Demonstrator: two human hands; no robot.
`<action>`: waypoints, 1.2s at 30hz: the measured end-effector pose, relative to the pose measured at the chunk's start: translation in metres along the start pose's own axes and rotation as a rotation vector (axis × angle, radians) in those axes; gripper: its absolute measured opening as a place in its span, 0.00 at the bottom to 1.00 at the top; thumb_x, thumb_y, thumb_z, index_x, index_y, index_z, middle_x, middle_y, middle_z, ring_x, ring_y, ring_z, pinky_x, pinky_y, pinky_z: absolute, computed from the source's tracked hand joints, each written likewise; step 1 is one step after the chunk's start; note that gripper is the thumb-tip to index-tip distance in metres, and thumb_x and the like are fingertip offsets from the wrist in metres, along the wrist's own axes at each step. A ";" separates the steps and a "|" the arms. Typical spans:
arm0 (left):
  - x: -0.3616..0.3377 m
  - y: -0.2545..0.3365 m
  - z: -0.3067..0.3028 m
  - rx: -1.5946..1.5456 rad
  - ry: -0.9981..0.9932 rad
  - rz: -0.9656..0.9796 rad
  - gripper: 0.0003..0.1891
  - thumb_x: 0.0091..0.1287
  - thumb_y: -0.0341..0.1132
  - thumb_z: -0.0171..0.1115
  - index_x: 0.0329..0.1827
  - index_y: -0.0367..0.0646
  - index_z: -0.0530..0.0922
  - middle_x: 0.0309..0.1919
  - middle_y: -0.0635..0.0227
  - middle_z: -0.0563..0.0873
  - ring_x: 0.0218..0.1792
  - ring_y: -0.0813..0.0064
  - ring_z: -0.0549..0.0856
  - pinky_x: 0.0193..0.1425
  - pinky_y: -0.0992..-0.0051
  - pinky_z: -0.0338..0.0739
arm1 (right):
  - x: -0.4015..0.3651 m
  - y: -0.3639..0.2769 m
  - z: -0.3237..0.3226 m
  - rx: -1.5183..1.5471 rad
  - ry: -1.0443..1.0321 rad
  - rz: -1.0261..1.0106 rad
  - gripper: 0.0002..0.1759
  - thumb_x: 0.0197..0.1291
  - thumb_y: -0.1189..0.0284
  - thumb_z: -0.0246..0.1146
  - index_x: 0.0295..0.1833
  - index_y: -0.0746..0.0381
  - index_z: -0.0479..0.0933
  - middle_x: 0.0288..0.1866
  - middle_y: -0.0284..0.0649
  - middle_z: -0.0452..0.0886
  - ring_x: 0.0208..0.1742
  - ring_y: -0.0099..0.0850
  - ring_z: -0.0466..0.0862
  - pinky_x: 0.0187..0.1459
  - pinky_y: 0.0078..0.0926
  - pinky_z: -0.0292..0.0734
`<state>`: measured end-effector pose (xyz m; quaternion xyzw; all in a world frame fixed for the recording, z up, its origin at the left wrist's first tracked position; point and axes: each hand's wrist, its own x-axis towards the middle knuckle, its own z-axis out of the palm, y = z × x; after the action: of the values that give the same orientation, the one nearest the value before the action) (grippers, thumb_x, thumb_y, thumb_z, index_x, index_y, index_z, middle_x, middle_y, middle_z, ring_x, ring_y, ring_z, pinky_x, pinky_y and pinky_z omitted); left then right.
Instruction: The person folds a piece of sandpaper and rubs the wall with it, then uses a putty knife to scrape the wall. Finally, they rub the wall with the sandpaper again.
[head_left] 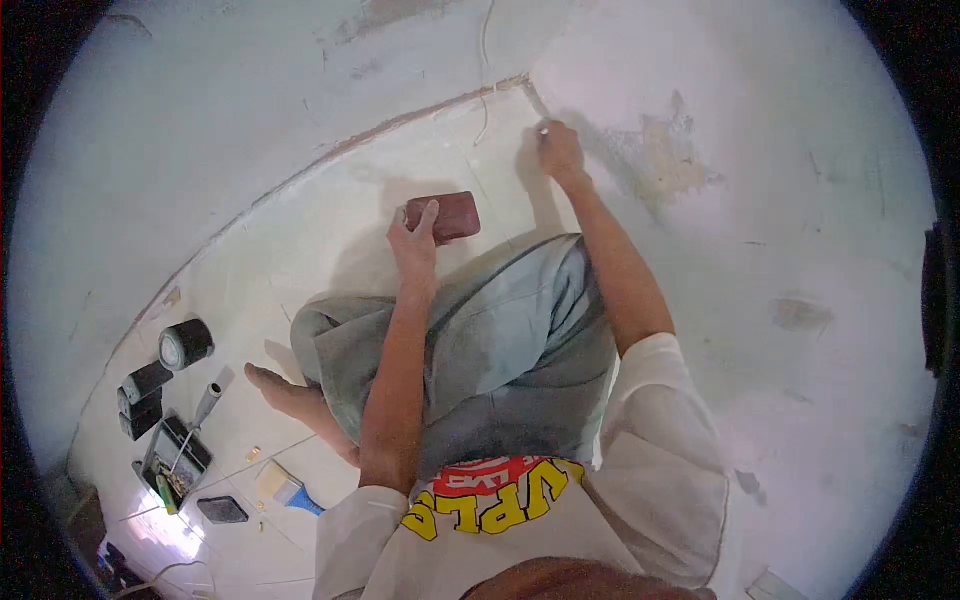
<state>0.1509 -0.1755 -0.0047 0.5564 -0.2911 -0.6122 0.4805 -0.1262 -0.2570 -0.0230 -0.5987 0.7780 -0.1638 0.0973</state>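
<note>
My left hand (411, 240) is closed around a dark red, rounded rectangular block (447, 217), its thumb lying across the top face. The block is held over the pale tiled floor (350, 230), in front of my crossed legs. Farther out, my right hand (562, 152) is closed low beside the right-hand wall (640, 170), near the corner. A small whitish tip (544, 131) shows at its fingers; I cannot tell what it belongs to. A brownish strip (400, 122) runs along the foot of the wall ahead.
At left stand a dark round can (187, 344) and black boxes (144, 398). A black tray (180, 450) holds a grey-handled roller (208, 405). A dark flat pad (222, 510) and a blue-handled paintbrush (290, 487) lie nearby. A thin cord (484, 50) hangs down the wall ahead.
</note>
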 end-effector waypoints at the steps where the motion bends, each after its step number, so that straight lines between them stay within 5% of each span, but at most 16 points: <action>1: 0.000 0.000 0.000 -0.013 -0.027 -0.029 0.16 0.67 0.37 0.65 0.48 0.32 0.76 0.39 0.61 0.83 0.33 0.74 0.84 0.31 0.73 0.84 | 0.004 0.007 -0.002 -0.076 0.007 0.005 0.12 0.59 0.66 0.63 0.44 0.60 0.80 0.43 0.51 0.83 0.48 0.50 0.83 0.51 0.46 0.79; 4: 0.002 0.000 0.000 -0.022 -0.048 -0.055 0.16 0.67 0.37 0.66 0.48 0.32 0.76 0.38 0.61 0.83 0.33 0.73 0.84 0.30 0.73 0.83 | -0.004 0.013 0.004 -0.125 0.054 0.176 0.11 0.56 0.68 0.65 0.44 0.61 0.80 0.41 0.51 0.84 0.47 0.50 0.84 0.50 0.47 0.80; 17: 0.004 -0.006 -0.007 0.118 -0.012 -0.027 0.14 0.67 0.37 0.66 0.44 0.33 0.78 0.34 0.64 0.83 0.32 0.75 0.82 0.34 0.74 0.79 | -0.001 0.020 0.024 -0.173 0.080 0.131 0.10 0.50 0.70 0.69 0.39 0.60 0.84 0.39 0.52 0.85 0.44 0.49 0.85 0.46 0.43 0.79; 20: 0.006 -0.009 -0.008 -0.001 -0.019 -0.059 0.14 0.67 0.36 0.66 0.45 0.32 0.78 0.35 0.64 0.83 0.32 0.76 0.82 0.36 0.73 0.78 | 0.002 0.005 0.008 -0.095 -0.140 0.152 0.13 0.56 0.69 0.68 0.44 0.65 0.83 0.43 0.49 0.85 0.42 0.43 0.86 0.45 0.42 0.82; 22: 0.015 -0.028 -0.011 0.021 0.002 -0.021 0.14 0.67 0.36 0.66 0.44 0.32 0.78 0.35 0.64 0.83 0.33 0.76 0.82 0.35 0.73 0.79 | -0.011 -0.033 -0.030 0.796 -0.220 0.329 0.10 0.61 0.71 0.65 0.45 0.66 0.82 0.40 0.42 0.85 0.41 0.33 0.85 0.42 0.32 0.81; 25: 0.008 -0.008 -0.006 0.034 0.016 -0.008 0.14 0.66 0.36 0.66 0.44 0.32 0.78 0.35 0.64 0.83 0.33 0.77 0.81 0.36 0.73 0.79 | -0.044 -0.085 -0.071 1.164 -0.273 0.262 0.10 0.65 0.72 0.64 0.48 0.67 0.80 0.44 0.37 0.82 0.39 0.24 0.80 0.41 0.24 0.77; 27: 0.001 -0.001 -0.003 0.035 0.005 -0.047 0.14 0.66 0.35 0.66 0.44 0.32 0.78 0.35 0.64 0.83 0.33 0.77 0.81 0.37 0.73 0.78 | -0.072 -0.106 -0.073 1.747 -0.275 0.193 0.09 0.67 0.74 0.62 0.48 0.67 0.79 0.43 0.38 0.82 0.40 0.27 0.81 0.43 0.25 0.77; 36: 0.016 -0.021 -0.015 0.002 0.001 -0.095 0.11 0.65 0.34 0.66 0.41 0.35 0.78 0.34 0.68 0.83 0.33 0.78 0.80 0.37 0.73 0.77 | -0.110 -0.133 -0.088 2.014 -0.324 -0.009 0.10 0.67 0.73 0.63 0.48 0.67 0.77 0.46 0.45 0.82 0.42 0.30 0.80 0.42 0.31 0.77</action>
<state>0.1611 -0.1795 -0.0331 0.5706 -0.2646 -0.6337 0.4504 -0.0076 -0.1691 0.1032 -0.2567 0.2539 -0.6598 0.6591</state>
